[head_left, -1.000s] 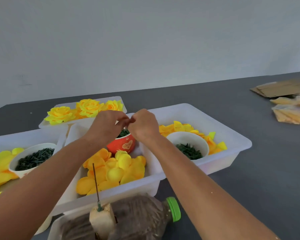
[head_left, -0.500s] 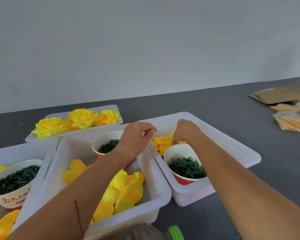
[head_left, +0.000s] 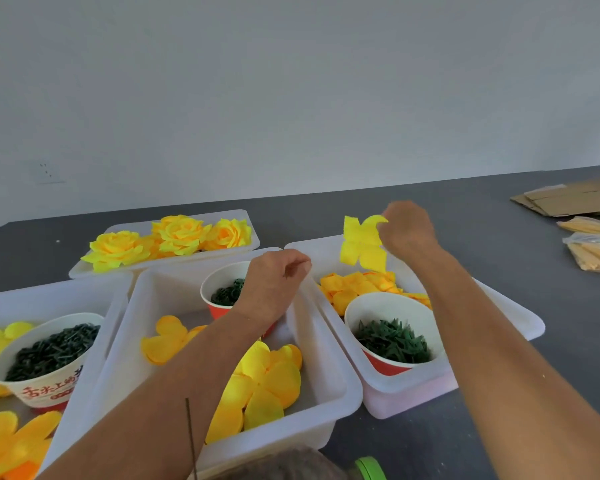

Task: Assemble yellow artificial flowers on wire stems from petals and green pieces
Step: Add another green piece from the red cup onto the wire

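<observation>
1. Petal pickup is the step in hand, by my read: right hand (head_left: 407,233), right of centre, has its fingers curled round the edge of a bright yellow petal piece (head_left: 362,245) w/ several lobes and holds it up in the air, above the right tub (head_left: 513,317) and clear of the orange-yellow petal pile (head_left: 357,287) there.
2. Left hand (head_left: 274,287), centre frame, fingers curled w/ thumb and forefinger pressed together on something tiny and dark; can't tell what it is. It sits over the red cup of green pieces (head_left: 227,294) in the middle tub (head_left: 326,341).
3. Wire stem (head_left: 190,434) stands upright at bottom centre, just in front of the left forearm, bare, nothing threaded on it yet.
4. Other stock: loose yellow petals (head_left: 264,386) in middle tub; white cup of green star bits (head_left: 392,339) in right tub; cup of dark green bits (head_left: 51,351) at lower left.
5. Finished flowers (head_left: 174,237) lie in the back tray, upper left of the tubs.
6. Next move prob. needs both hands brought down to the stem: find the petal's centre, line it up w/ the wire tip, push on straight. Thin fabric, so it may fold or skew if pushed off-centre.
</observation>
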